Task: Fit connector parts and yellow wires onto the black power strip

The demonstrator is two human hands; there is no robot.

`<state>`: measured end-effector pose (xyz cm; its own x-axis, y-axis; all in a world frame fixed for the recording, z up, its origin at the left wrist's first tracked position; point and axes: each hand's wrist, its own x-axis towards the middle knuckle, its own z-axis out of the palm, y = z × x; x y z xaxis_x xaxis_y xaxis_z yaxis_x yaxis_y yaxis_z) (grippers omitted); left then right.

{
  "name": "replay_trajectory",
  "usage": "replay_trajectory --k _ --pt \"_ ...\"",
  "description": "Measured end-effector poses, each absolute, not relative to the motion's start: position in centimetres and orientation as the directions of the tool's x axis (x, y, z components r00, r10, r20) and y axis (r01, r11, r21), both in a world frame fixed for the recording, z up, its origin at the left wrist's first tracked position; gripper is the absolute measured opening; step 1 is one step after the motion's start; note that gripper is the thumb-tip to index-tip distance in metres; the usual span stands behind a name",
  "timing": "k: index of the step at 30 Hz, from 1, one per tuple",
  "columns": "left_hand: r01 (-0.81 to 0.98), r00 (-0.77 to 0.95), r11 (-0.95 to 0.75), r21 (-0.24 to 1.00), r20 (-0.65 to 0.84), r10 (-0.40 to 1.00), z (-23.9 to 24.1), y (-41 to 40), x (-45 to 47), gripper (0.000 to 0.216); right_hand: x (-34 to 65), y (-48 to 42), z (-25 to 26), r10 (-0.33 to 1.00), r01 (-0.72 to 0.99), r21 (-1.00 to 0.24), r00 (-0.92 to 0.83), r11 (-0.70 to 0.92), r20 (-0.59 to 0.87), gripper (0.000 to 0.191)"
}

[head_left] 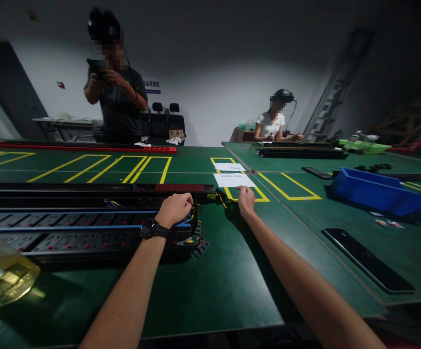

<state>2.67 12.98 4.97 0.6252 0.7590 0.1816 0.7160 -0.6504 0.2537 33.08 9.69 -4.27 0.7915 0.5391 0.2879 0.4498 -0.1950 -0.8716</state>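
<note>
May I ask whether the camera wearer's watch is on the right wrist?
No, the black watch sits on the wrist of the left hand, near the socket strips.

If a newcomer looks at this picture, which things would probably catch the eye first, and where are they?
Probably the two bare forearms reaching over the green table: the left hand, a black watch at its wrist, is at the near-centre ends of long black socket strips, and the right hand is beside a white paper. Next, perhaps, the bright blue bin at the right.
</note>
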Motion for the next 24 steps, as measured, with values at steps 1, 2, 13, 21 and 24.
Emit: replay_trajectory --k 1,2,13,21,24 --pt "0.713 0.627 -0.652 0.257 0.183 0.757 5.0 13.0 2.6 0.031 33.0 9.6 -4.2 0.539 0.421 -0.887 0.800 -0.189 0.264 0.043" --pt "0.710 0.629 -0.654 0.261 0.185 0.756 5.0 13.1 2.6 0.031 32.8 9.6 -4.0 0.543 0.398 -0.899 0.803 -0.182 0.246 0.043" --pt "0.581 0.659 -0.720 0.378 0.300 0.690 6.1 13.2 2.7 0.023 31.5 8.9 -3.0 0.599 0.441 -0.878 0.759 -0.186 0.254 0.046" --pt "0.534 0.531 -0.710 0.459 0.472 0.704 8.9 6.0 2.1 0.020 31.4 8.7 -2.9 0.630 0.444 -0.870 0.744 -0.216 0.223 0.047" --pt "0.537 0.452 -0.672 0.510 0.498 0.740 7.6 1.2 0.5 0.023 31.5 8.7 -3.1 0.601 0.419 -0.882 0.769 -0.214 0.220 0.045"
